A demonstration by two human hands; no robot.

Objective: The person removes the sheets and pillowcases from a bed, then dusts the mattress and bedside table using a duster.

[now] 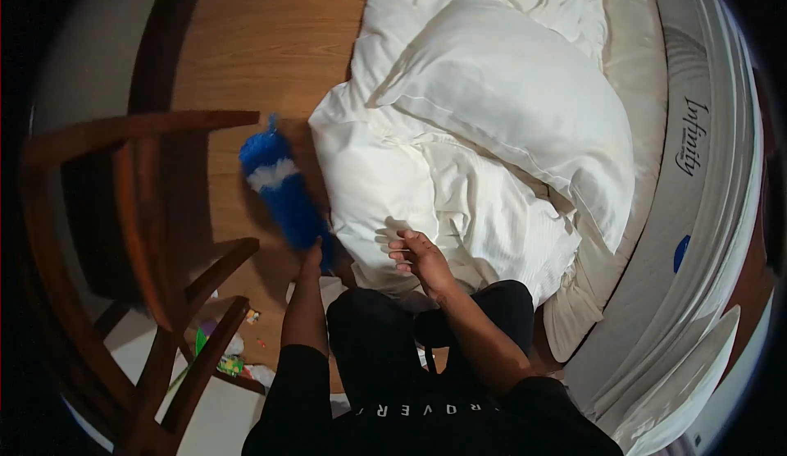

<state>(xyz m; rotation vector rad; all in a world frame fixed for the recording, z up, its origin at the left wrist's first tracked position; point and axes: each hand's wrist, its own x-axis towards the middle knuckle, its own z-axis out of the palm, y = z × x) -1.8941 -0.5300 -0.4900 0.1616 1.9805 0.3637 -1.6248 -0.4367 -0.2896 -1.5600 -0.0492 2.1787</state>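
Observation:
A long blue fluffy roll (295, 211) with a white band stands out on the left, its far end narrowing to a small tuft. My left hand (312, 257) grips it near its lower end; most of the fingers are hidden. Over the near edge of a heaped white duvet (373, 179) hovers my right hand (421, 261), fingers loosely bent and apart, holding nothing. Whether it touches the cloth I cannot tell. A white pillow (525, 87) lies on top of the duvet.
A dark wooden chair (147, 234) is close on the left. Small colourful litter (231, 364) lies on the floor beneath it. On the right, a mattress (689, 152) marked "Infinity" stands on its side along the bedding. Brown wooden floor (270, 38) shows at the upper left.

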